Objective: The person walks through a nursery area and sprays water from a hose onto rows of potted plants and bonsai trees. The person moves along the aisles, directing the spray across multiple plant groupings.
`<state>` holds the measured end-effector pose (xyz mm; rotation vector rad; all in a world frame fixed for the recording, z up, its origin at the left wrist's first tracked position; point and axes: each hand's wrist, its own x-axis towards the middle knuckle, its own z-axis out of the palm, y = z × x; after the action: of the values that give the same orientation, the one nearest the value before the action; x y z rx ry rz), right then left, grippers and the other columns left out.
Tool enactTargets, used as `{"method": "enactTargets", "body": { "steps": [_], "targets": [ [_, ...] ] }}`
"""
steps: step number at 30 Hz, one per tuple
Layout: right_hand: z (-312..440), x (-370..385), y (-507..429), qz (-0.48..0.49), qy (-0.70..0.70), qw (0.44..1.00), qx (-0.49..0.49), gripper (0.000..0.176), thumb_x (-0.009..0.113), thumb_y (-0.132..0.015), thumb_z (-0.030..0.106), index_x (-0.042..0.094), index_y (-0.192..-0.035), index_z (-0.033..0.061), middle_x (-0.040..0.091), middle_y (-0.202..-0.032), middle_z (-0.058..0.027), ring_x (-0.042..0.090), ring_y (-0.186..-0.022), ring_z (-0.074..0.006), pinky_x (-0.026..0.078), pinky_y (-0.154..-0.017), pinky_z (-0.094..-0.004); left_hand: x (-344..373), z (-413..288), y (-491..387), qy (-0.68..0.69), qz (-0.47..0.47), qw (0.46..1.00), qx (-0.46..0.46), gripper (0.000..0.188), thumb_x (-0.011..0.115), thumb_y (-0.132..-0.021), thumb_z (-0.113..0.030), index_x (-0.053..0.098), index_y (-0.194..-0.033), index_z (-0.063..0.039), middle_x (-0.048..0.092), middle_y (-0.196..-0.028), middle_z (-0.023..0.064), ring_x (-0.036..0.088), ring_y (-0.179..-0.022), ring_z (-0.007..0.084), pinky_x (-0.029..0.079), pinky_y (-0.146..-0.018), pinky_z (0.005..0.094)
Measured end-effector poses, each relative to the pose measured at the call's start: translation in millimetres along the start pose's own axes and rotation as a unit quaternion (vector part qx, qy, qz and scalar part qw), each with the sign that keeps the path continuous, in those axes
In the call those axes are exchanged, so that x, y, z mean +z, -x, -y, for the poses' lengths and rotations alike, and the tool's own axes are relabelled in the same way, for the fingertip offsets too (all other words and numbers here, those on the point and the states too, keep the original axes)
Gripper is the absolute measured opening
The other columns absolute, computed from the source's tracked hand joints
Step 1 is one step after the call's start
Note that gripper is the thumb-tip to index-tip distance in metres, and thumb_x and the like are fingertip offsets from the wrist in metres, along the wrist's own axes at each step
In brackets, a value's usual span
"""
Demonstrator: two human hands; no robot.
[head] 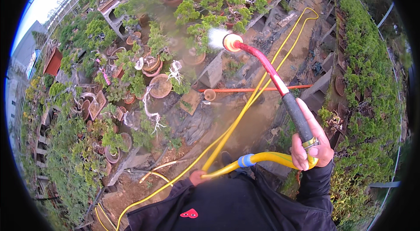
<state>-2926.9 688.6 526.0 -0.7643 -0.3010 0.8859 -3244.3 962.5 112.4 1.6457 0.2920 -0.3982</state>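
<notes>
My right hand [311, 150] is closed around the base of a red watering wand [265, 62] with a black grip, its index finger laid along the grip. White spray [217, 38] leaves the round head [232, 42] at the wand's far end, pointing left over potted bonsai trees [213, 1]. From the wand's base a yellow hose [272, 157] bends left through a blue wrapped joint [246, 160] to my left hand [199, 177], which grips it low in front of my body. Part of the left hand's fingers is hidden.
Rows of bonsai in clay pots [160, 85] fill the left side. A raised row of green plants [364, 67] runs along the right. Yellow hose lengths lie along the dirt path [249, 126], crossing an orange pipe [236, 90]. A small empty pot [209, 94] and concrete blocks [211, 72] border the path.
</notes>
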Motion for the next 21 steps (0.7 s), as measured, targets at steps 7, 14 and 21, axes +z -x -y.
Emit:
{"method": "enactTargets", "body": {
  "steps": [7, 14, 21],
  "targets": [
    [4.0, -3.6, 7.5, 0.046, 0.022, 0.996, 0.07, 0.115, 0.074, -0.08, 0.014, -0.004, -0.163, 0.011, 0.057, -0.069, -0.0127, 0.055, -0.046, -0.0187, 0.048, -0.044, -0.0308, 29.7, -4.5, 14.3, 0.012, -0.08, 0.995, 0.06, 0.02, 0.083, -0.082, -0.024, 0.072, -0.083, -0.007, 0.065, -0.073, 0.0099, 0.064, -0.07, 0.0219, 0.049, -0.065, 0.0359],
    [2.4, 5.8, -8.4, 0.089, -0.005, 0.995, 0.046, 0.115, 0.072, -0.079, 0.01, -0.005, -0.163, 0.0125, 0.056, -0.068, -0.014, 0.055, -0.045, -0.0197, 0.048, -0.042, -0.0313, 54.8, -3.5, 35.9, 0.052, -0.114, 0.991, 0.055, 0.018, 0.078, -0.089, -0.016, 0.066, -0.086, -0.003, 0.056, -0.079, 0.0009, 0.054, -0.079, 0.0089, 0.043, -0.067, 0.0303],
    [-7.0, 19.3, -24.4, 0.107, -0.005, 0.993, 0.044, 0.114, 0.068, -0.076, 0.008, -0.005, -0.163, 0.0115, 0.057, -0.067, -0.0148, 0.054, -0.044, -0.0197, 0.047, -0.041, -0.0316, 70.7, 1.6, 61.4, 0.11, -0.139, 0.984, 0.015, 0.014, 0.074, -0.093, -0.014, 0.066, -0.088, -0.003, 0.058, -0.081, -0.0039, 0.053, -0.081, 0.0051, 0.044, -0.069, 0.0278]
  ]
}}
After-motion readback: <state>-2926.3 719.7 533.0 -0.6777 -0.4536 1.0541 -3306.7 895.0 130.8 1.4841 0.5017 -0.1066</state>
